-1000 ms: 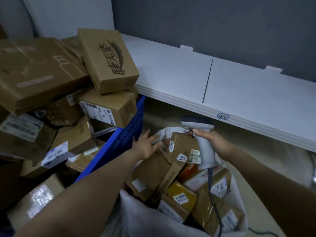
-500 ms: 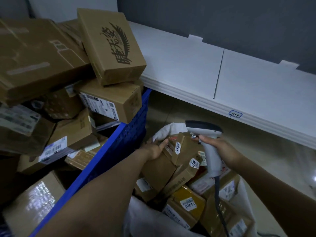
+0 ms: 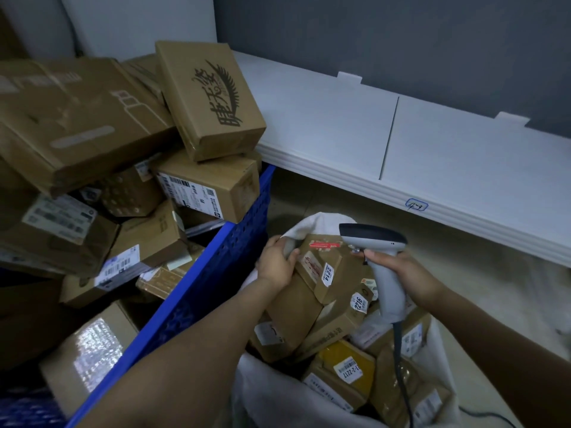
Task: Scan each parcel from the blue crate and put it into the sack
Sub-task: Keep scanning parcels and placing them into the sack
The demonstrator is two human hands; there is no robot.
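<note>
A person's two bare arms reach over an open white sack [image 3: 318, 222] packed with brown cardboard parcels. The sack stands just right of a blue crate [image 3: 216, 273] heaped with more boxes.

The left hand [image 3: 276, 263] is at the sack's far left rim. Its fingers and thumb are curled, pinching the white cloth against the corner of the top parcel [image 3: 332, 257]. That parcel, stickered 2214, lies tilted on the pile with its far edge raised. Under it a longer parcel stickered 2216 [image 3: 338, 319] runs from near left to far right.

The right hand [image 3: 401, 270] is wrapped round the grip of a grey scanner [image 3: 387, 291]. The handle runs upright. The dark head lies crosswise with its nose pointing left over the top parcel. A cable hangs from the handle's base.

A white shelf [image 3: 463, 168] runs along the wall behind.
</note>
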